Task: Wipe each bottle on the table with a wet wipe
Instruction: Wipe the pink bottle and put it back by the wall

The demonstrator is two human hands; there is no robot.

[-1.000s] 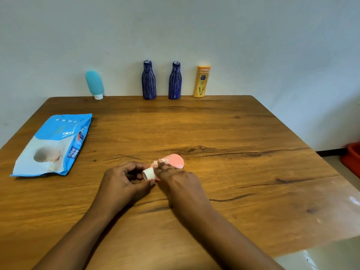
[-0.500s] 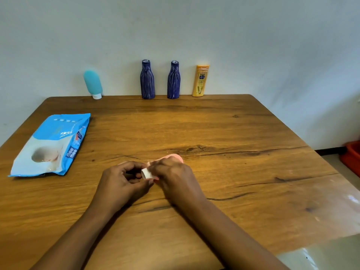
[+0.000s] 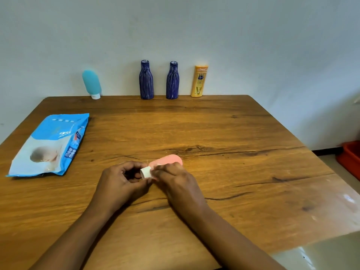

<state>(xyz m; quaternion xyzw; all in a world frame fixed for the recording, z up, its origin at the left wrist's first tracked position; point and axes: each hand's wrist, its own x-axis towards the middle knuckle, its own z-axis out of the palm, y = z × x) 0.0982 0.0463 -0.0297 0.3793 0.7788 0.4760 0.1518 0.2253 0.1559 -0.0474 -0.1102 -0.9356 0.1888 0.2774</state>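
A pink bottle with a white cap lies on its side on the wooden table, cap pointing left. My left hand curls around the cap end and holds it. My right hand lies over the bottle's body and presses a pale wet wipe against it; only a sliver of the wipe shows. Along the far edge by the wall are a teal bottle standing on its cap, two dark blue bottles and a yellow bottle.
A blue and white wet-wipe pack lies flat at the table's left side. A red tub stands on the floor beyond the right edge. The wall runs directly behind the row of bottles.
My right hand slid along the pink bottle toward its cap and then back, so more of the pink body shows now than half a second ago. The left hand kept its hold.
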